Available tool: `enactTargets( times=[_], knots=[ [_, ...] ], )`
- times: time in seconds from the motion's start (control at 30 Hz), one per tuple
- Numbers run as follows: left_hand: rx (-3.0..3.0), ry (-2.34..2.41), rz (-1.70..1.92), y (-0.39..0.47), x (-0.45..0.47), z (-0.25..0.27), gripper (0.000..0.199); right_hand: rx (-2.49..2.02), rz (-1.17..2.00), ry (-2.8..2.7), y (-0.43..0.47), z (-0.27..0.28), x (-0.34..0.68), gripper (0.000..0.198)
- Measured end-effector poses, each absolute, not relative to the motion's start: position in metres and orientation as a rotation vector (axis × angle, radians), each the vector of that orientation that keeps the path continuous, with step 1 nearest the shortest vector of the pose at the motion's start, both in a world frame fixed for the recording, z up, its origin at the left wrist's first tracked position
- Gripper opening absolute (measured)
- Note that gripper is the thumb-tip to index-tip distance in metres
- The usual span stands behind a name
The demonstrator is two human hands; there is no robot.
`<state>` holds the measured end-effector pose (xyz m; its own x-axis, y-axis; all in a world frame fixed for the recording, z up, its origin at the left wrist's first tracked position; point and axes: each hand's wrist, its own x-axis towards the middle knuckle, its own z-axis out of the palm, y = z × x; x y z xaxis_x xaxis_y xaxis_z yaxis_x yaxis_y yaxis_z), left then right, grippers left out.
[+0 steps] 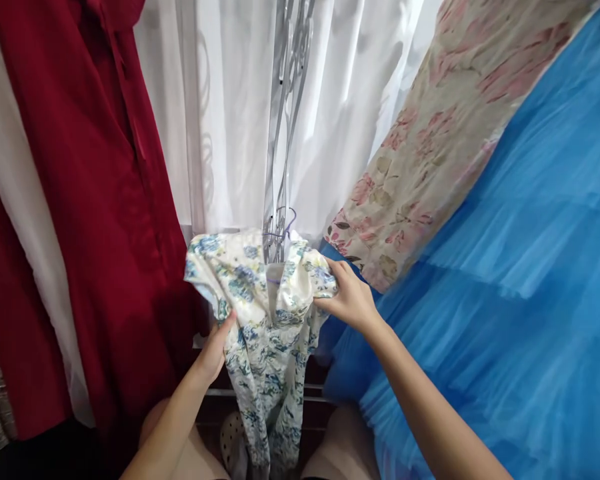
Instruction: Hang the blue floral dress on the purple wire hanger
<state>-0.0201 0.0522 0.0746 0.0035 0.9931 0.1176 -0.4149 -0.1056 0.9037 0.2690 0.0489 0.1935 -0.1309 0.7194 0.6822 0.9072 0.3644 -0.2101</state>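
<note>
A white dress with a blue floral print (265,340) hangs in front of me on a thin purple hanger (291,223). My left hand (214,350) grips the dress's side below the left sleeve, thumb on the front and the other fingers hidden behind the cloth. At the opposite sleeve, my right hand (349,293) pinches the fabric between thumb and fingers. The neckline gapes in the middle, and the skirt falls in folds between my legs.
Dark red gowns (95,200) hang at the left. To the right are a beige dress with pink flowers (410,173) and a blue tulle gown (520,300). White curtains (230,113) and a string of hangers (290,87) are behind. A perforated clog (231,437) shows below.
</note>
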Motion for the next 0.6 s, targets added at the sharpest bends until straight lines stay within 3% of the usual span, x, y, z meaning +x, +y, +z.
enactTargets(
  times=[0.23,0.4,0.6],
  knots=[
    [0.782,0.942,1.469,0.028,-0.007,0.017,0.052,-1.204,-0.218,-2.02,0.036,0.169,0.273,0.087],
    [0.744,1.031,1.523,0.018,-0.02,-0.004,0.047,-1.149,0.038,-1.452,0.038,0.107,0.287,0.043],
    [0.802,1.007,1.459,0.003,-0.021,-0.003,0.056,-1.126,0.579,-0.956,0.03,0.031,0.281,0.035]
  ],
)
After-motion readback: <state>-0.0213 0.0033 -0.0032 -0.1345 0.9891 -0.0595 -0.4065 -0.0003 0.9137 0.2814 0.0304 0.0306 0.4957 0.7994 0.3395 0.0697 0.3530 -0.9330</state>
